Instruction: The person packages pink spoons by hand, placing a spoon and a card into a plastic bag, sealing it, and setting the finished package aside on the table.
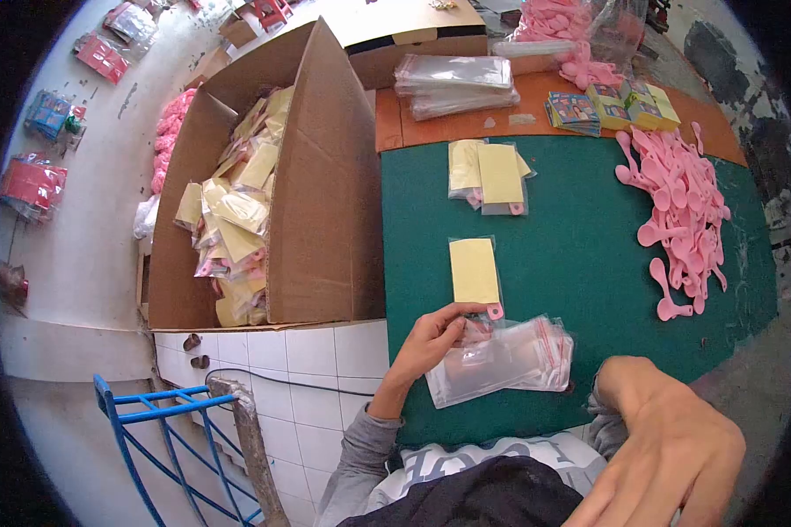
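My left hand (432, 341) is at the front of the green table, index finger and thumb closed on the lower end of a clear plastic bag. Inside this bag are a yellow card (474, 270) and a pink spoon, whose handle end (496, 312) shows below the card. Just under those fingers lies a stack of clear plastic bags (501, 360), fanned out toward the right. My right hand (677, 430) is raised close to the camera at the lower right, back of the hand up. Its fingertips run out of view, so whatever they touch is hidden.
Filled bags (501, 174) lie farther back on the green tabletop (580, 228). Pink spoons (677, 202) are heaped at right. Small card stacks (574, 112) and more clear bags (455, 83) sit behind. A tall cardboard box (325, 193) of filled bags and a blue trolley (163, 422) stand left.
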The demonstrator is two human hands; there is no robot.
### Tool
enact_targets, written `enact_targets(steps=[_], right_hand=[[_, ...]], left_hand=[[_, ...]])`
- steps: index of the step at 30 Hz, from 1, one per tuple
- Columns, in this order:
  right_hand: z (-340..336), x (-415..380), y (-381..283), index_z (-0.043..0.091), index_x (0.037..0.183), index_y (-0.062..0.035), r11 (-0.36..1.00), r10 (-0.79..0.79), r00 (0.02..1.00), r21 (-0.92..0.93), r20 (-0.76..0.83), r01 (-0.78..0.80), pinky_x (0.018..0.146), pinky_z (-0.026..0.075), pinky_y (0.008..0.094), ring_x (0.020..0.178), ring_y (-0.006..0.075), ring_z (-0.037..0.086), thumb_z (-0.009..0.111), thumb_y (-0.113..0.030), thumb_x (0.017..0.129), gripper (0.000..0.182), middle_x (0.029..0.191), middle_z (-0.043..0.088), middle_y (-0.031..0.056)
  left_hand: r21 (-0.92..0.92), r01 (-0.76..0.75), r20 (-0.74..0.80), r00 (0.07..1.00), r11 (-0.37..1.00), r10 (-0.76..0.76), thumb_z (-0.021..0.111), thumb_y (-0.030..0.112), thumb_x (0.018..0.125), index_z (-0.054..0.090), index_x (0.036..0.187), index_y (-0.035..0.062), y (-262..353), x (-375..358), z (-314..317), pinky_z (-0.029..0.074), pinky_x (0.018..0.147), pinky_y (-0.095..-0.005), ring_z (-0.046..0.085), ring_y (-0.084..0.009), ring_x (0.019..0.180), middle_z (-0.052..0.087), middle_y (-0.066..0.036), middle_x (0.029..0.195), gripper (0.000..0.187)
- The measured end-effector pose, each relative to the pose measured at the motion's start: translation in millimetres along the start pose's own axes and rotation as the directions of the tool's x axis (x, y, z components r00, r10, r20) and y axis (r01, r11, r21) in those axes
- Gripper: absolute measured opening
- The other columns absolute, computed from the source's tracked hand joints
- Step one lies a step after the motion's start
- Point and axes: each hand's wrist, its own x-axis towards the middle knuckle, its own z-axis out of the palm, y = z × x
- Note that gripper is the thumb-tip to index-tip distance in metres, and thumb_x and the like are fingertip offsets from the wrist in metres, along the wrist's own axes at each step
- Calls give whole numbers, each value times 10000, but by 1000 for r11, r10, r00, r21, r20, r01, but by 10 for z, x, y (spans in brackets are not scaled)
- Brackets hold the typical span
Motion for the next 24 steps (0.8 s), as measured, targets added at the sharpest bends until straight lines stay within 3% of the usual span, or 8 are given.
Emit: enact_targets(steps=[4, 7, 11, 14, 18, 21, 24], right_hand=[[-43, 90, -4, 596, 902, 102, 999, -19, 999, -25, 42, 20, 451, 321, 298, 526, 202, 476, 539, -3, 857, 128, 708, 529, 150], [-49, 19, 41, 599, 913, 103, 996, -63, 996, -61, 66, 68, 452, 326, 295, 528, 201, 478, 537, 0, 858, 132, 707, 529, 150], [-31, 17, 10, 603, 914, 104, 999, -14, 999, -48, 43, 16, 455, 331, 285, 532, 197, 482, 539, 3, 857, 132, 701, 526, 148], [-52, 22, 58, 605, 908, 103, 995, -82, 995, -59, 58, 86, 456, 337, 280, 530, 196, 483, 549, 3, 850, 129, 696, 525, 144], [-55, 41, -5, 605, 896, 103, 997, 3, 998, -81, 56, 1, 458, 346, 276, 532, 201, 488, 561, -5, 846, 127, 699, 531, 136], [51, 92, -40, 607, 911, 110, 996, 58, 988, -62, -141, -68, 454, 354, 274, 527, 185, 484, 575, -15, 839, 147, 682, 522, 125], [109, 210, -178, 634, 935, 82, 924, 81, 971, -348, -226, -158, 453, 368, 272, 510, 156, 466, 602, -31, 824, 162, 647, 496, 99]], left_hand=[[-26, -21, 6, 1000, 999, 21, 316, -3, 936, 480, 1231, -32, -9, 5, 5, 497, 871, -283, 603, -190, 1015, 602, -145, 1105, 338], [-11, -22, -21, 1000, 1000, 21, 370, 31, 928, 517, 1218, 9, 39, -14, 28, 482, 833, -254, 594, -117, 945, 617, -84, 1065, 326], [-9, -10, -24, 1000, 1000, 9, 366, 30, 927, 522, 1214, 7, 52, -12, 29, 483, 844, -256, 598, -121, 944, 610, -89, 1082, 328], [-14, -22, -26, 999, 1000, 22, 368, 31, 927, 523, 1214, 7, 18, -6, 25, 484, 845, -256, 598, -126, 957, 609, -89, 1083, 327], [-46, -24, -20, 1000, 999, 23, 372, 33, 926, 523, 1213, 6, 24, -12, 25, 487, 839, -257, 600, -132, 962, 606, -88, 1093, 326], [-23, -26, -26, 999, 999, 26, 378, 39, 927, 528, 1211, 11, 29, -15, 32, 493, 828, -262, 602, -131, 952, 611, -87, 1085, 322], [11, -7, -10, 1000, 1000, 7, 359, 35, 937, 491, 1235, -11, 22, -9, 9, 494, 849, -273, 605, -157, 980, 609, -124, 1093, 329]])
